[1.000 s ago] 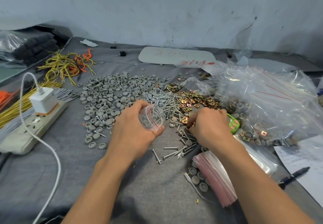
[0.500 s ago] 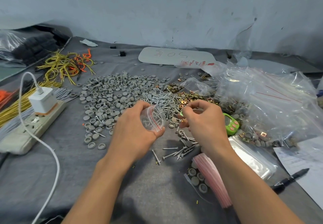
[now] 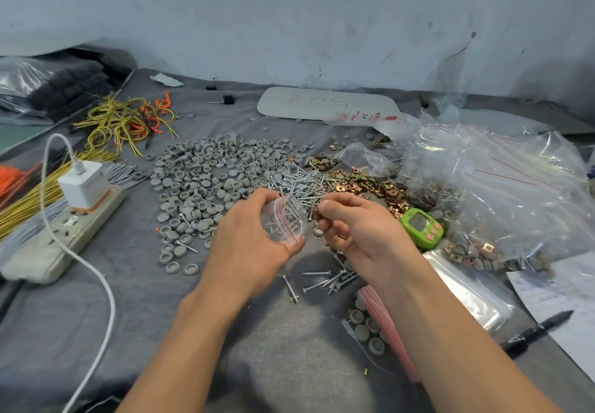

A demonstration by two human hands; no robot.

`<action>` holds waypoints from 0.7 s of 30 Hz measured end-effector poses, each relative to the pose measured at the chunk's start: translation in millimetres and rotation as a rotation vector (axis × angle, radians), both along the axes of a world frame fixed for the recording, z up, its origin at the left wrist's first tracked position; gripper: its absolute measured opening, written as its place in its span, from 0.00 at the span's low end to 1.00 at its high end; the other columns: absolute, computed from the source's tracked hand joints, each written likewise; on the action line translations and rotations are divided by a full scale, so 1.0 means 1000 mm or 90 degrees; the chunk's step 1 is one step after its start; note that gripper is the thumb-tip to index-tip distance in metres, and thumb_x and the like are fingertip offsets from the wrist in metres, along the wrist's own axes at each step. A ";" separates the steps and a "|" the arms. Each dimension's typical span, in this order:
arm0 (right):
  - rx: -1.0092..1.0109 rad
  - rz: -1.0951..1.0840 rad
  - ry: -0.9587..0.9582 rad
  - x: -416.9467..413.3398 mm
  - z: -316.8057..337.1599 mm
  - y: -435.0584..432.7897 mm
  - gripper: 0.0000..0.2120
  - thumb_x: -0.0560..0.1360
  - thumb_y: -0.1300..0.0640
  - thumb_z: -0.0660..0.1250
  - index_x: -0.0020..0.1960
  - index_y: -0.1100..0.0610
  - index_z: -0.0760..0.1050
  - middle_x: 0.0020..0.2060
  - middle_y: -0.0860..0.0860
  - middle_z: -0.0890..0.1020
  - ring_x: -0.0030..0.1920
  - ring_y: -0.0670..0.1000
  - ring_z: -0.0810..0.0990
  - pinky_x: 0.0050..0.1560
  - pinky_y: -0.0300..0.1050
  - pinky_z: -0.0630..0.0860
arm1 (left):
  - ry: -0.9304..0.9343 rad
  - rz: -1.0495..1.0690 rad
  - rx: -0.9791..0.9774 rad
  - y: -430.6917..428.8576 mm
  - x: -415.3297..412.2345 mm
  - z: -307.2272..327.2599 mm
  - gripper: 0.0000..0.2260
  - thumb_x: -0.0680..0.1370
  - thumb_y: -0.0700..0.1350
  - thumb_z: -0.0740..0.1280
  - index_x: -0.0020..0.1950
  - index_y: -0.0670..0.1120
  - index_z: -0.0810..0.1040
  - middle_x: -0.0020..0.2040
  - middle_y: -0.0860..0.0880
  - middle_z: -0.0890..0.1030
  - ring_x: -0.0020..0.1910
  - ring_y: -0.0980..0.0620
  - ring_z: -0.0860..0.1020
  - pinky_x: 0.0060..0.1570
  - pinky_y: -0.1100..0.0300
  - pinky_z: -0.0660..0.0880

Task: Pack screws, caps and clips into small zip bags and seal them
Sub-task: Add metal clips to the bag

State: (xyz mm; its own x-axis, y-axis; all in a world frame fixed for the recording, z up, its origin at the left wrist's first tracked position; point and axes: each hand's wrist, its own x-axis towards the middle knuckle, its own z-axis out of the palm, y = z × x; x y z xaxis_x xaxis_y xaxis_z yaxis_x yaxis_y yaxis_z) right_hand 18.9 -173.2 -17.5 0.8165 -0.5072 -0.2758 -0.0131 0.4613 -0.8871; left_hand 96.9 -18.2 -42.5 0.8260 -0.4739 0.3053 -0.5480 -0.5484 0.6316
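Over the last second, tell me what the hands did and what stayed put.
The right hand rose from the loose parts on the cloth and moved left, bringing pinched copper clips to the mouth of the zip bag. The left hand kept gripping that bag, with screws inside. The grey caps and green gadget stayed put.

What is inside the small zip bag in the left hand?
Silver screws show through the clear zip bag that the left hand grips. The hand covers the bag's lower part, so anything else lying there cannot be told.
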 end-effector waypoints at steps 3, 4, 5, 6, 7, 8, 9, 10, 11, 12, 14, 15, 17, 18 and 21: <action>-0.128 -0.038 -0.033 0.000 0.001 0.003 0.08 0.73 0.71 0.75 0.42 0.59 0.82 0.29 0.52 0.82 0.25 0.46 0.76 0.25 0.35 0.72 | 0.003 -0.005 -0.004 -0.001 0.000 0.001 0.24 0.65 0.62 0.79 0.54 0.65 0.70 0.50 0.60 0.78 0.47 0.65 0.73 0.42 0.71 0.63; -0.187 -0.048 -0.041 -0.001 0.001 0.004 0.08 0.72 0.70 0.76 0.42 0.58 0.83 0.29 0.51 0.82 0.25 0.47 0.75 0.25 0.35 0.71 | 0.007 -0.008 -0.007 -0.002 0.000 0.001 0.24 0.65 0.62 0.78 0.54 0.64 0.70 0.50 0.60 0.78 0.46 0.65 0.73 0.41 0.70 0.63; -0.247 -0.053 -0.043 -0.001 0.002 0.005 0.08 0.71 0.69 0.77 0.40 0.57 0.84 0.28 0.51 0.82 0.25 0.47 0.75 0.26 0.36 0.71 | 0.012 -0.009 -0.011 -0.002 -0.001 0.001 0.23 0.65 0.63 0.77 0.54 0.64 0.70 0.49 0.60 0.78 0.46 0.65 0.73 0.41 0.70 0.64; -0.307 -0.056 -0.037 -0.002 0.002 0.007 0.07 0.70 0.67 0.79 0.40 0.56 0.85 0.29 0.51 0.83 0.25 0.47 0.76 0.27 0.37 0.71 | 0.018 -0.009 -0.015 -0.002 -0.001 0.001 0.23 0.64 0.65 0.76 0.54 0.64 0.70 0.49 0.59 0.78 0.46 0.64 0.73 0.40 0.69 0.64; -0.364 -0.061 -0.025 -0.001 0.002 0.009 0.08 0.69 0.65 0.80 0.39 0.54 0.85 0.30 0.50 0.85 0.26 0.47 0.78 0.28 0.37 0.73 | 0.022 -0.008 -0.018 -0.003 -0.001 0.002 0.24 0.64 0.66 0.75 0.54 0.64 0.71 0.49 0.59 0.78 0.46 0.64 0.74 0.39 0.68 0.64; -0.417 -0.068 -0.009 0.000 0.001 0.011 0.08 0.69 0.63 0.80 0.39 0.51 0.86 0.31 0.48 0.85 0.28 0.46 0.82 0.30 0.35 0.74 | 0.025 -0.006 -0.020 -0.003 -0.001 0.002 0.24 0.64 0.66 0.75 0.55 0.64 0.71 0.49 0.59 0.78 0.46 0.63 0.74 0.39 0.68 0.65; -0.465 -0.075 0.006 0.002 0.000 0.014 0.08 0.69 0.62 0.80 0.38 0.50 0.85 0.31 0.47 0.86 0.31 0.44 0.84 0.31 0.34 0.75 | 0.026 -0.004 -0.021 -0.003 -0.001 0.002 0.25 0.64 0.65 0.76 0.55 0.63 0.71 0.49 0.59 0.79 0.46 0.62 0.75 0.39 0.68 0.65; -0.500 -0.079 0.018 0.003 -0.001 0.016 0.08 0.69 0.60 0.80 0.37 0.49 0.85 0.32 0.45 0.86 0.32 0.43 0.85 0.32 0.34 0.77 | 0.027 -0.003 -0.021 -0.002 -0.001 0.001 0.25 0.64 0.65 0.77 0.56 0.63 0.71 0.50 0.58 0.79 0.46 0.61 0.75 0.39 0.67 0.66; -0.521 -0.076 0.023 0.005 -0.003 0.019 0.08 0.69 0.60 0.80 0.37 0.49 0.85 0.32 0.44 0.86 0.33 0.43 0.85 0.33 0.36 0.79 | 0.029 -0.001 -0.022 -0.002 -0.001 0.001 0.25 0.64 0.64 0.78 0.56 0.63 0.72 0.50 0.58 0.79 0.47 0.59 0.76 0.39 0.67 0.66; -0.526 -0.064 0.023 0.007 -0.004 0.021 0.07 0.70 0.60 0.80 0.38 0.49 0.85 0.32 0.44 0.86 0.34 0.44 0.85 0.35 0.40 0.81 | 0.031 0.000 -0.024 -0.002 -0.001 0.001 0.25 0.64 0.63 0.78 0.55 0.63 0.72 0.50 0.58 0.79 0.47 0.59 0.76 0.39 0.66 0.67; -0.508 -0.026 0.009 0.009 -0.004 0.024 0.06 0.70 0.60 0.79 0.39 0.50 0.84 0.33 0.44 0.87 0.35 0.45 0.86 0.39 0.45 0.83 | 0.031 0.002 -0.032 -0.003 0.000 0.000 0.24 0.64 0.61 0.80 0.54 0.63 0.72 0.48 0.58 0.80 0.46 0.61 0.76 0.38 0.65 0.67; -0.496 -0.014 -0.003 0.010 -0.004 0.025 0.06 0.71 0.60 0.79 0.39 0.51 0.84 0.33 0.45 0.87 0.34 0.45 0.86 0.37 0.43 0.82 | 0.030 0.002 -0.038 -0.002 0.000 0.000 0.24 0.64 0.61 0.80 0.54 0.63 0.73 0.47 0.59 0.80 0.45 0.61 0.76 0.38 0.65 0.67; -0.471 -0.025 -0.023 0.010 -0.001 0.021 0.06 0.71 0.60 0.78 0.40 0.51 0.84 0.33 0.46 0.87 0.33 0.43 0.84 0.32 0.35 0.77 | 0.029 0.001 -0.049 -0.002 0.001 0.001 0.25 0.63 0.64 0.79 0.54 0.62 0.73 0.46 0.60 0.80 0.45 0.63 0.77 0.38 0.68 0.67; -0.446 -0.044 -0.029 0.010 0.000 0.018 0.06 0.72 0.60 0.78 0.41 0.51 0.85 0.34 0.47 0.87 0.31 0.44 0.84 0.31 0.34 0.75 | 0.030 0.001 -0.056 -0.001 0.002 0.002 0.25 0.62 0.66 0.77 0.54 0.62 0.73 0.45 0.62 0.80 0.46 0.65 0.77 0.38 0.70 0.66; -0.309 -0.090 -0.043 0.007 0.000 0.004 0.06 0.76 0.63 0.73 0.47 0.52 0.84 0.39 0.52 0.88 0.27 0.49 0.81 0.27 0.40 0.74 | 0.037 0.001 -0.076 0.002 0.003 0.003 0.25 0.61 0.64 0.78 0.53 0.63 0.73 0.45 0.64 0.81 0.47 0.70 0.75 0.39 0.74 0.67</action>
State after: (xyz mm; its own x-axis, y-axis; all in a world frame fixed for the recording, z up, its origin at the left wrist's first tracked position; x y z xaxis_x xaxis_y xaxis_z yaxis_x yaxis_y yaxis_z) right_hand 26.1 -168.8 -17.1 0.7382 -0.6709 0.0702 0.0841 -0.0117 -0.9964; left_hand 99.7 -16.3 -39.7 0.8449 -0.4353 0.3110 -0.5076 -0.4686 0.7230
